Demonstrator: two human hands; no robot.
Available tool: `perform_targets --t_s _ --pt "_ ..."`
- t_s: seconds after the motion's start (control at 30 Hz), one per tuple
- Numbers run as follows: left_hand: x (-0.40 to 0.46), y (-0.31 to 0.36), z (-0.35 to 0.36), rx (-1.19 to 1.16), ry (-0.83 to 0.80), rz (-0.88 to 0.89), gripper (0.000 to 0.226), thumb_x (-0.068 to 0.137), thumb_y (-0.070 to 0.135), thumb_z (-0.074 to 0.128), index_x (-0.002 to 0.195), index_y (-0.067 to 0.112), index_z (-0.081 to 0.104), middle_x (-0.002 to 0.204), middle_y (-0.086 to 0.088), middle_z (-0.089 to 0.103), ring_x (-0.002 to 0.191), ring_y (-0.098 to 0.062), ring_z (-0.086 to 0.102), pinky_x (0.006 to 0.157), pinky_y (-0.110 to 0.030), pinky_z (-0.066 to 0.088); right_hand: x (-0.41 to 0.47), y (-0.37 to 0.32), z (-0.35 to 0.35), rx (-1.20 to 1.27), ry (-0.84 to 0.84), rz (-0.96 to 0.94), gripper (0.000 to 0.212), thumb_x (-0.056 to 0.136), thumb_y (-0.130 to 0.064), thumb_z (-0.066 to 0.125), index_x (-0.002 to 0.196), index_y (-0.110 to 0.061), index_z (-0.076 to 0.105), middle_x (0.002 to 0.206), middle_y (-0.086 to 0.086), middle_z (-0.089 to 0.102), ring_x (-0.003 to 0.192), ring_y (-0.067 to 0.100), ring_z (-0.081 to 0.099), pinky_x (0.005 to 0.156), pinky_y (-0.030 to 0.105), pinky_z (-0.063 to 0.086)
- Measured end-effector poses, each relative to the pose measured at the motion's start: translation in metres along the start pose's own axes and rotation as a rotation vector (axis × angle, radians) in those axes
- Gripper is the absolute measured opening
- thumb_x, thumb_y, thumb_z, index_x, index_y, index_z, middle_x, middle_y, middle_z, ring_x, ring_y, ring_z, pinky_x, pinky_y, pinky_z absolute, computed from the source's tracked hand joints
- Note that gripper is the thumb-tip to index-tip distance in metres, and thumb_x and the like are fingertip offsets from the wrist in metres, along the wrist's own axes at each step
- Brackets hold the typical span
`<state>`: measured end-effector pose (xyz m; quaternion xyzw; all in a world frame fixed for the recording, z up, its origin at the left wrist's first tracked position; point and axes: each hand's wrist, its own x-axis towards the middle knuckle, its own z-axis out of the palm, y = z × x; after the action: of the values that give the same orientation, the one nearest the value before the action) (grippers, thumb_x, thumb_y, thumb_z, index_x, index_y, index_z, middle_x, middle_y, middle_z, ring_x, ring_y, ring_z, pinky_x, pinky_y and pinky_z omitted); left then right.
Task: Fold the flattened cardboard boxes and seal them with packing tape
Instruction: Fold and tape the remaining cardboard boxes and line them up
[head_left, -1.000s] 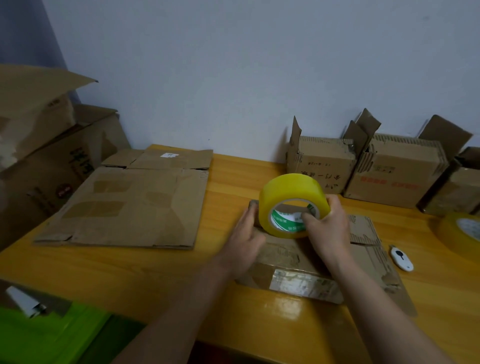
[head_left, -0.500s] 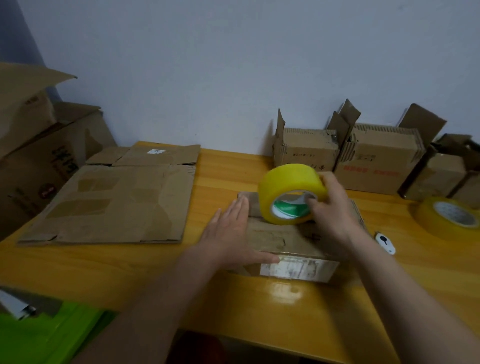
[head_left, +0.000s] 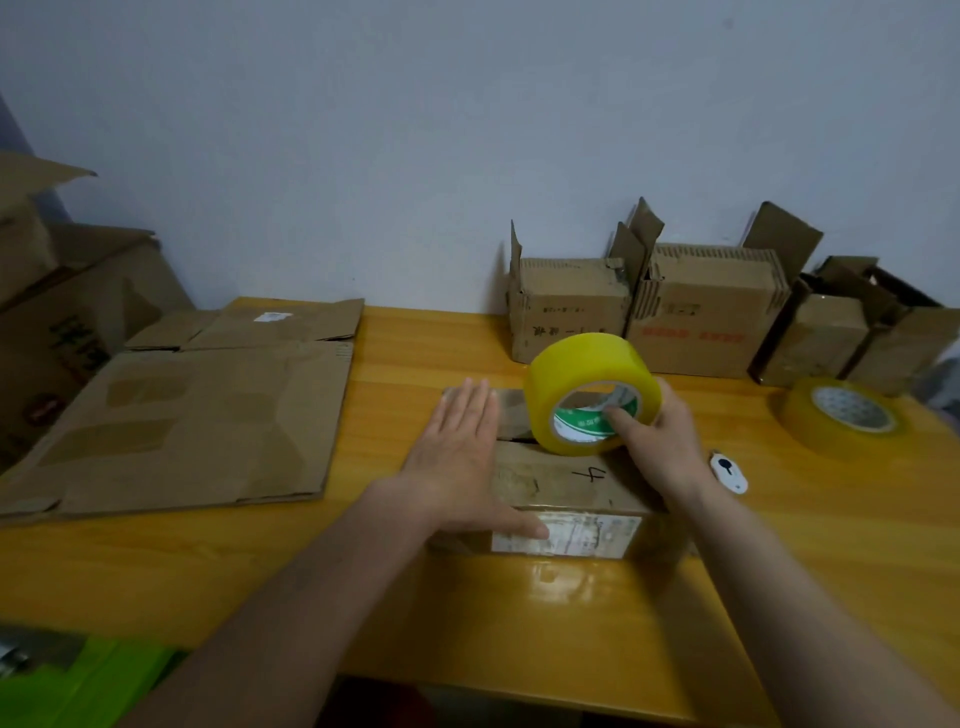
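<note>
My left hand (head_left: 457, 457) lies flat and open, fingers together, pressing down the top flaps of the small brown cardboard box (head_left: 566, 499) in front of me, thumb hooked over its near edge. My right hand (head_left: 660, 441) is closed around the wide yellow roll of packing tape (head_left: 587, 395), fingertip inside the green core, the roll standing on edge on the box top, right at the seam between the flaps.

The risk, as I judge it, is the flaps. If I ease my left palm before tape bridges the seam, they may spring up and the strip will land crooked or wrinkled. I cannot tell whether the tape's free end is stuck down yet; if it isn't, pulling the roll would just skid it along the cardboard. The box is light, too, so a hard pull could drag it over the glossy top.

The box sits on a varnished orange-yellow wooden table (head_left: 571, 623). To the box's left lies a stack of flattened brown cardboard sheets (head_left: 197, 415); behind it, against the pale grey wall (head_left: 467, 130), stand already folded boxes with open flaps (head_left: 675, 312). To its right are a small white cutter (head_left: 729, 470) and, farther right, a second, amber tape roll (head_left: 841, 415) lying flat.
</note>
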<state>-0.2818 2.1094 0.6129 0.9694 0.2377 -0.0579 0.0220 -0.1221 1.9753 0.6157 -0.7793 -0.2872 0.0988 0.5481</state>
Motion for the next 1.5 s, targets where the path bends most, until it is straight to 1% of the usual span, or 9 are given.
perform_targets --t_s 0.13,0.3,0.4,0.53,0.73,0.9,1.17,1.27,1.5 --pt "0.002 0.0 0.008 -0.013 0.012 0.01 0.139 0.062 0.092 0.043 0.148 0.006 -0.025 0.156 -0.011 -0.03 0.144 -0.023 -0.025 0.12 -0.038 -0.01 0.0 0.001 0.005 -0.089 0.039 0.005 0.022 0.088 -0.021 0.065 0.088 -0.035 0.047 0.105 0.008 0.059 0.098 0.025 0.057 0.086 0.048 0.05" --pt "0.002 0.001 0.007 -0.005 0.003 0.012 0.138 0.063 0.092 0.041 0.148 0.005 -0.024 0.156 -0.012 -0.028 0.145 -0.024 -0.024 0.119 -0.036 -0.012 -0.001 -0.008 0.002 -0.087 0.02 -0.032 0.022 0.093 -0.016 0.059 0.107 -0.023 0.043 0.094 -0.003 0.054 0.097 0.024 0.055 0.081 0.043 0.049" --pt "0.001 -0.002 0.008 -0.024 0.004 0.011 0.138 0.062 0.093 0.041 0.148 0.005 -0.023 0.157 -0.011 -0.027 0.145 -0.023 -0.023 0.119 -0.036 -0.011 0.001 -0.017 -0.013 -0.187 -0.003 -0.074 0.037 0.093 -0.009 0.055 0.125 -0.019 0.039 0.098 -0.004 0.053 0.098 0.022 0.053 0.084 0.044 0.049" --pt "0.002 -0.001 0.008 -0.03 0.001 0.013 0.138 0.062 0.092 0.042 0.148 0.005 -0.022 0.157 -0.01 -0.026 0.146 -0.023 -0.022 0.119 -0.036 -0.011 0.011 -0.013 -0.046 -0.255 0.227 -0.028 0.054 0.086 0.002 0.057 0.133 -0.016 0.038 0.116 0.008 0.055 0.11 0.03 0.053 0.085 0.044 0.048" --pt "0.005 0.0 0.002 -0.033 -0.077 0.024 0.14 0.06 0.091 0.048 0.148 0.009 -0.024 0.156 -0.011 -0.029 0.143 -0.026 -0.027 0.12 -0.042 -0.011 0.013 0.012 -0.042 -0.032 0.277 0.103 0.024 0.086 -0.001 0.062 0.107 -0.011 0.058 0.102 0.01 0.061 0.097 0.027 0.058 0.076 0.035 0.046" --pt "0.01 0.018 -0.001 0.001 -0.107 -0.045 0.142 0.059 0.093 0.046 0.149 0.005 -0.02 0.154 -0.02 -0.029 0.141 -0.035 -0.03 0.119 -0.049 -0.011 0.011 0.02 -0.038 0.088 0.286 0.093 0.012 0.09 -0.011 0.063 0.1 -0.014 0.057 0.098 0.009 0.062 0.093 0.024 0.059 0.077 0.036 0.048" --pt "0.011 0.019 0.006 0.038 -0.084 -0.059 0.143 0.057 0.096 0.04 0.147 0.006 -0.024 0.153 -0.02 -0.031 0.141 -0.034 -0.031 0.119 -0.049 -0.011 0.012 0.009 -0.05 -0.147 0.222 -0.065 0.031 0.088 0.002 0.055 0.109 -0.017 0.044 0.088 -0.006 0.045 0.087 0.015 0.047 0.062 0.029 0.039" --pt "0.011 0.018 0.006 0.038 -0.077 -0.059 0.142 0.057 0.096 0.039 0.148 0.006 -0.023 0.154 -0.02 -0.031 0.141 -0.034 -0.031 0.119 -0.049 -0.012 0.013 0.007 -0.053 -0.191 0.223 -0.067 0.034 0.089 0.001 0.054 0.119 -0.012 0.044 0.092 -0.004 0.047 0.087 0.016 0.047 0.068 0.03 0.037" --pt "0.012 0.02 0.006 0.023 -0.076 -0.056 0.142 0.058 0.095 0.041 0.146 0.007 -0.026 0.153 -0.018 -0.032 0.141 -0.033 -0.032 0.119 -0.047 -0.013 0.018 0.012 -0.098 -0.418 0.339 -0.111 0.039 0.087 0.001 0.054 0.123 -0.011 0.046 0.115 0.017 0.057 0.105 0.038 0.054 0.08 0.052 0.049"
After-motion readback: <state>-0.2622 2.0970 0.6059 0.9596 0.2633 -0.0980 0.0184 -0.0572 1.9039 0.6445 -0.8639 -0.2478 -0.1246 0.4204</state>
